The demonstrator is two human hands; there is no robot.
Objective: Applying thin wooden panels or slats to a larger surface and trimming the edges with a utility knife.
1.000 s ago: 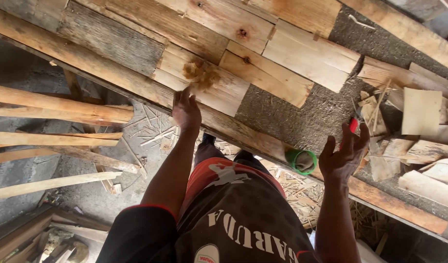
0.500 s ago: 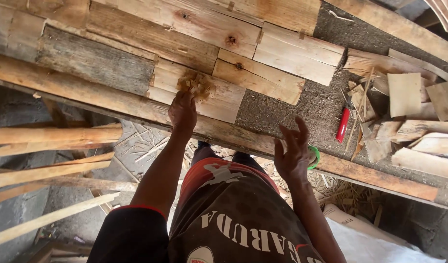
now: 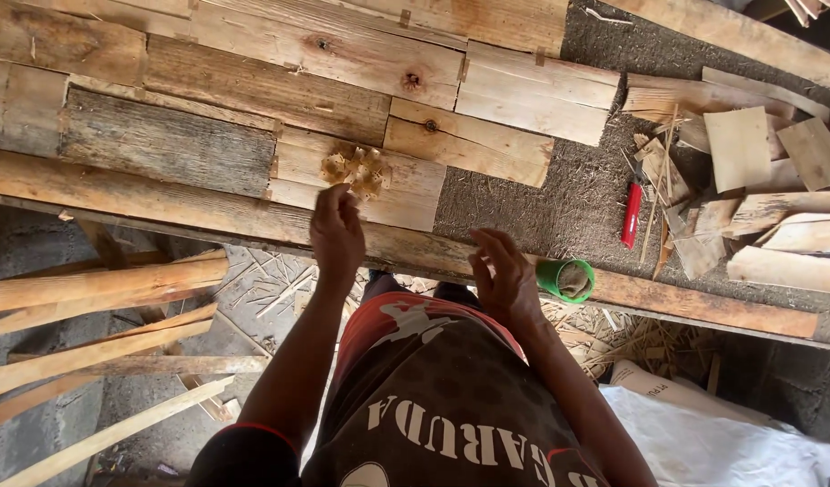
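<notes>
Left hand [image 3: 335, 233] sat center frame, fingers bunched together at the tips, nothing clearly pinched; fingertips just below a small pile of wood shavings [image 3: 354, 169] on a pale plank [image 3: 392, 194]. Right hand [image 3: 502, 275] lower center-right, fingers spread apart and loosely curled, empty, over the front beam [image 3: 162, 194] of the worktop. Green cup [image 3: 566, 279] stood just right of it, near the beam edge. Red-handled tool [image 3: 631, 215] lay further right on the dark gritty surface [image 3: 541, 198], well apart from both hands. Offcut pile [image 3: 757, 171] filled the upper right, cut off by the frame. Open room between plank end and tool. Long poles [image 3: 99, 289] at lower left, ends cut off. White sack [image 3: 712, 437] lower right, partly hidden. Cup contents hard to make out.
</notes>
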